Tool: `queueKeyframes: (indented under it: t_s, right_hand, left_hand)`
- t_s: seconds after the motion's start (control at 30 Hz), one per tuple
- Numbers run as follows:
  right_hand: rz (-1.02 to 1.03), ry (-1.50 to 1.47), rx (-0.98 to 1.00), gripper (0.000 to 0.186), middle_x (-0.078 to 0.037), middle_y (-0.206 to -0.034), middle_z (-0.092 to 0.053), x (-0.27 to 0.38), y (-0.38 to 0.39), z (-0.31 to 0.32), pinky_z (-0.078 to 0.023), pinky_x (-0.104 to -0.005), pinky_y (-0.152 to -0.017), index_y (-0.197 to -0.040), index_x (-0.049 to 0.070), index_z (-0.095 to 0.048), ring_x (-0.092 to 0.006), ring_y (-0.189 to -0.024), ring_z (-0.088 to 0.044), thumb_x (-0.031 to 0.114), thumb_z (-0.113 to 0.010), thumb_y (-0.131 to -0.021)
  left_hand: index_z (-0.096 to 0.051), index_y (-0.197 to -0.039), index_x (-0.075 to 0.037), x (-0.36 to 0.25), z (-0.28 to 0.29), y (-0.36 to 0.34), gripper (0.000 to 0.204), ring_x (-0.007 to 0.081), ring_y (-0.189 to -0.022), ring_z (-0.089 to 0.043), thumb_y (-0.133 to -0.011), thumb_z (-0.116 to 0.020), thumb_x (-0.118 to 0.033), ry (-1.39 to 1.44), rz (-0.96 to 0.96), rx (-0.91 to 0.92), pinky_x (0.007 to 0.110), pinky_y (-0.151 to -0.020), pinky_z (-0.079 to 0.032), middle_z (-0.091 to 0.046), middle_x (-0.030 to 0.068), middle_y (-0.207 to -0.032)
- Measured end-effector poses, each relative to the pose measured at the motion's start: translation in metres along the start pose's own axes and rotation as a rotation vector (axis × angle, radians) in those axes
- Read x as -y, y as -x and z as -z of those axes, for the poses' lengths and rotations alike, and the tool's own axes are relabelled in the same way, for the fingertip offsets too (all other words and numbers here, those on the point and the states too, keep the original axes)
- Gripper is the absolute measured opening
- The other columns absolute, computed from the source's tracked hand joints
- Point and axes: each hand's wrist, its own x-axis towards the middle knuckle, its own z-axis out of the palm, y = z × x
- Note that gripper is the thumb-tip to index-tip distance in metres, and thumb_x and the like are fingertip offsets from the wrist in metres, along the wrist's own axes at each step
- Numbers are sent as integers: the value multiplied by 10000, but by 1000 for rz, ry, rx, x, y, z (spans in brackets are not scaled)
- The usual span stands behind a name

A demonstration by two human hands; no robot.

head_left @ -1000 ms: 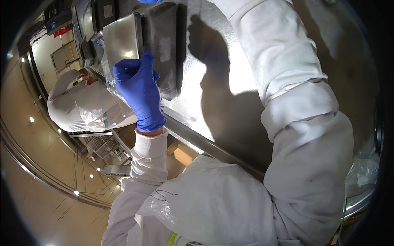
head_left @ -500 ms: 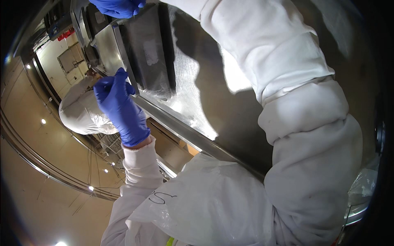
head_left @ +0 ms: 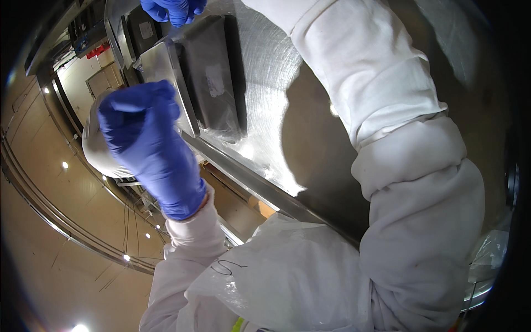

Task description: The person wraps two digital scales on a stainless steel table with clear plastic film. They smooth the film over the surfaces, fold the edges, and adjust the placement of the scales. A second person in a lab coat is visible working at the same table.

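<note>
My left hand (head_left: 141, 127), in a blue glove, is raised in front of a silver metal pan or panel (head_left: 157, 61), its fingers closed; anything inside them is hidden. My right hand (head_left: 174, 8) is at the top edge of the view, blue-gloved, with curled fingers; what it holds, if anything, I cannot make out. Below it, a long dark block (head_left: 202, 58) with a pale patch lies beside the silver piece, with crumpled clear plastic at its lower end. Both rest on a brushed steel worktop (head_left: 265, 155), partly shadowed by my right arm.
The worktop's raised edge (head_left: 249, 177) runs diagonally below the pieces. More metal pieces (head_left: 121, 39) stand upper left. A person in white (head_left: 94, 144) is partly hidden behind my left hand. Cardboard (head_left: 260, 207) shows below the edge; my white plastic apron (head_left: 282, 276) fills the bottom centre.
My left hand has moved away from the silver piece, leftward and closer to the camera. My right hand, mostly out of view a second ago, now shows at the top.
</note>
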Motion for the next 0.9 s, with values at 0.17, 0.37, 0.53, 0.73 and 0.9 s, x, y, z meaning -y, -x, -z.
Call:
queueKeyframes:
  t_s: [0.17, 0.37, 0.53, 0.73, 0.9]
  right_hand:
    - [-6, -6, 9, 143, -58, -660, -624, -4, 2, -2, -475, -304, -552, -843, 31, -649, -171, -604, -594, 68, -625, -707]
    - [-6, -9, 0, 157, -60, -665, -624, -6, 3, 0, -476, -304, -553, -856, 27, -645, -170, -605, -594, 65, -628, -705]
    - [-2, -17, -1, 169, -61, -669, -623, -7, -2, 0, -476, -303, -554, -867, 23, -643, -169, -606, -593, 62, -630, -703]
    - [1, -30, 6, 183, -63, -674, -623, -9, -4, -1, -476, -303, -555, -879, 18, -639, -168, -608, -593, 59, -633, -701]
    - [4, -42, 13, 196, -64, -678, -623, -10, -7, -3, -476, -302, -556, -890, 14, -637, -168, -609, -592, 56, -635, -699]
  left_hand:
    - [-528, -817, -48, 9, -8, 3, 215, 90, -643, -536, -744, -641, 120, -155, 3, -68, 238, -651, -485, -570, 30, -724]
    - [-526, -767, -55, 39, 11, 10, 150, 80, -585, -456, -810, -641, 32, -50, 286, -90, 208, -578, -379, -516, 16, -672]
    - [-500, -808, -55, 65, 11, 22, 174, 57, -518, -411, -809, -658, 18, -170, 341, -214, 198, -482, -326, -462, -5, -648]
    - [-478, -897, -53, 94, 13, 16, 222, 50, -490, -418, -801, -665, 19, -312, 124, -246, 191, -425, -311, -525, 21, -700]
    - [-479, -865, -57, 83, 3, 14, 205, 70, -614, -482, -796, -667, -11, -399, 157, -276, 199, -594, -416, -523, 7, -724]
